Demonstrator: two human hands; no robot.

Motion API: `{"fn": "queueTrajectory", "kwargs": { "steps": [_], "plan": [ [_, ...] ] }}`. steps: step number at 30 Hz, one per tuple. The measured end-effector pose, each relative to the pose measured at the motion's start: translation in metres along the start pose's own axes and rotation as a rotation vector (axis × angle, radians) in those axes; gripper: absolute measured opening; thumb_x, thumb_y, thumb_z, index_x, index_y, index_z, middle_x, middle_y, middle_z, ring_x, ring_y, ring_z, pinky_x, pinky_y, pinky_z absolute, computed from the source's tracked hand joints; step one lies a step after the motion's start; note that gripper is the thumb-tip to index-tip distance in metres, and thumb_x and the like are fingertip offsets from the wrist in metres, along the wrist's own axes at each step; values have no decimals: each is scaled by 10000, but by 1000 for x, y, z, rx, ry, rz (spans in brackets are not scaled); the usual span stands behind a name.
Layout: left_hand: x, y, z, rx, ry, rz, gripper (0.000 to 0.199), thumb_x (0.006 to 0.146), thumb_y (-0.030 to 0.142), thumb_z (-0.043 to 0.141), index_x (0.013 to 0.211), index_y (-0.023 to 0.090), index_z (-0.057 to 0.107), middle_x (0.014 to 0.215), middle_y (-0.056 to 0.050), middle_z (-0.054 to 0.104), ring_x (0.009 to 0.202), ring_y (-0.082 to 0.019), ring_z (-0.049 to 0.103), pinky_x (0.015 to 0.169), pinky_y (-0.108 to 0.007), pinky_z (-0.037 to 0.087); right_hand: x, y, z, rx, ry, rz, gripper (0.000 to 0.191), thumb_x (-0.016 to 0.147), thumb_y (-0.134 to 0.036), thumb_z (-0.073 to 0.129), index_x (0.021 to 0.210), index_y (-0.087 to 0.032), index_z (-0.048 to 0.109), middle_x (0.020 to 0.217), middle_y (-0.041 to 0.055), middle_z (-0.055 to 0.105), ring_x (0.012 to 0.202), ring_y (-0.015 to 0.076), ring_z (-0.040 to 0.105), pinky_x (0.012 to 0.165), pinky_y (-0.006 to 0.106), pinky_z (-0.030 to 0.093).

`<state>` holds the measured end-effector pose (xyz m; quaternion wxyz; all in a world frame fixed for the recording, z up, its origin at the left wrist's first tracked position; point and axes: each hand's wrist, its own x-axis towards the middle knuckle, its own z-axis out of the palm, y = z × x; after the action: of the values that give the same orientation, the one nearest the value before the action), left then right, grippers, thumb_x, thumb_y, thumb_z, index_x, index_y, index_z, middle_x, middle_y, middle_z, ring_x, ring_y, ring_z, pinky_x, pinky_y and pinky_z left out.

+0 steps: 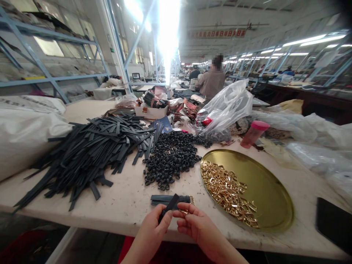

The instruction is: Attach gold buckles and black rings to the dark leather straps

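Observation:
At the table's front edge, my left hand (154,228) pinches a short black strap (172,202) between thumb and fingers, its end pointing up and right. Close beside it, the fingertips of my right hand (194,221) are closed on a small gold buckle (183,211), mostly hidden by the fingers. Just beyond both hands lie a few finished-looking black straps (161,198) with gold buckles at their right end. A round gold tray (271,198) stands to the right, with a heap of gold buckles (224,187) along its left side.
A big pile of black strips (101,150) covers the table's left part. Small black loops (170,157) are heaped in the middle. Behind stand a clear plastic bag (228,106) and a pink-lidded jar (254,134). A black flat object (334,223) lies far right. A person (213,82) sits farther back.

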<state>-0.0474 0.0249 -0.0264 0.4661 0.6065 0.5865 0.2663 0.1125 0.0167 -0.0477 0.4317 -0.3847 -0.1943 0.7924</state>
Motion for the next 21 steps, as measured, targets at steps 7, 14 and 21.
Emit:
{"fn": "queueTrajectory", "kwargs": {
  "steps": [7, 14, 21],
  "plan": [
    [10, -6, 12, -367, -116, -223, 286, 734, 461, 476, 707, 177, 455, 541, 59, 506, 355, -51, 312, 363, -190, 222, -3, 0, 5, -279, -118, -79, 253, 734, -380, 583, 815, -141, 566, 633, -8, 608, 511, 75, 515, 544, 225, 399],
    [5, 10, 16, -692, -295, -316, 217, 692, 355, 567, 706, 156, 483, 499, 89, 383, 383, -28, 237, 350, -163, 149, -9, -8, 9, -511, -124, -137, 165, 761, -349, 452, 779, -187, 433, 501, -83, 465, 449, 72, 411, 492, 220, 339],
    [7, 5, 21, -425, -210, -283, 181, 697, 330, 528, 759, 160, 513, 462, 98, 384, 368, -48, 266, 365, -177, 202, -8, -3, 10, -553, -154, -111, 221, 724, -247, 411, 934, -186, 383, 486, -94, 446, 460, 93, 396, 505, 230, 334]
  ]
}}
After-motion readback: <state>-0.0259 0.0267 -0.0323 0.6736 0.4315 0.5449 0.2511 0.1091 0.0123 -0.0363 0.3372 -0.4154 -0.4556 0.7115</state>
